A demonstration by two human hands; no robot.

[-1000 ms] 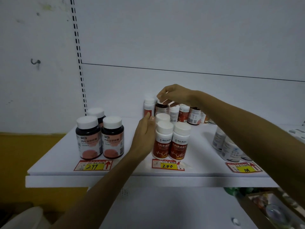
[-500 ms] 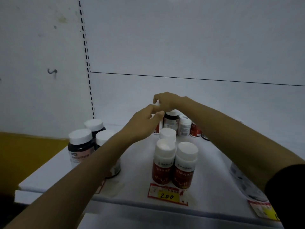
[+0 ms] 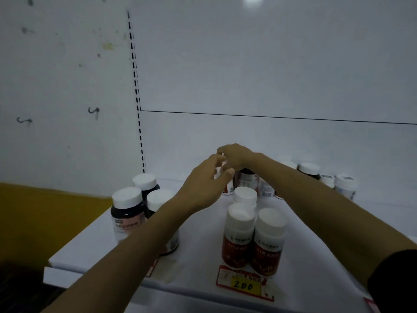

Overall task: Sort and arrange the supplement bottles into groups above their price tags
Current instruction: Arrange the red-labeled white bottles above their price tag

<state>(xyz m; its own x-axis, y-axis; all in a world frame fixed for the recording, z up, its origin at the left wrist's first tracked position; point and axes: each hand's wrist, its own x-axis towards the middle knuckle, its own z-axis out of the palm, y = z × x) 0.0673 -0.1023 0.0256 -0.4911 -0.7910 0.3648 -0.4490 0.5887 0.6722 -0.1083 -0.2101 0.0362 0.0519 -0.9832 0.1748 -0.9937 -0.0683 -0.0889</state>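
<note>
The person is reaching both arms over a white shelf [image 3: 198,263] toward its back edge. The right hand [image 3: 235,155] is hovering over the back row with its fingers curled downward above the white top of a small bottle [image 3: 227,188] that is carrying a red and white label. The left hand is hiding the contact, so whether those fingers are actually gripping the cap cannot be told. The left hand [image 3: 206,185] is hanging just in front of that same bottle, fingers loosely spread and thumb stretched forward, holding nothing that is showing. Just right of the small bottle, a dark back-row bottle [image 3: 247,180] is standing beneath the right wrist, and more white-capped bottles [image 3: 309,170] are lining up farther right against the back panel. Three red-labelled bottles [image 3: 239,236] with white caps are standing upright in a tight cluster at the middle of the shelf, directly behind a price tag [image 3: 244,284] reading 200. Three dark bottles [image 3: 127,213] with white caps are standing together at the left end, with the left forearm crossing in front of one of them and covering most of a second tag [image 3: 154,267] at the shelf lip. A slotted upright [image 3: 135,86] is running up the white wall behind.
</note>
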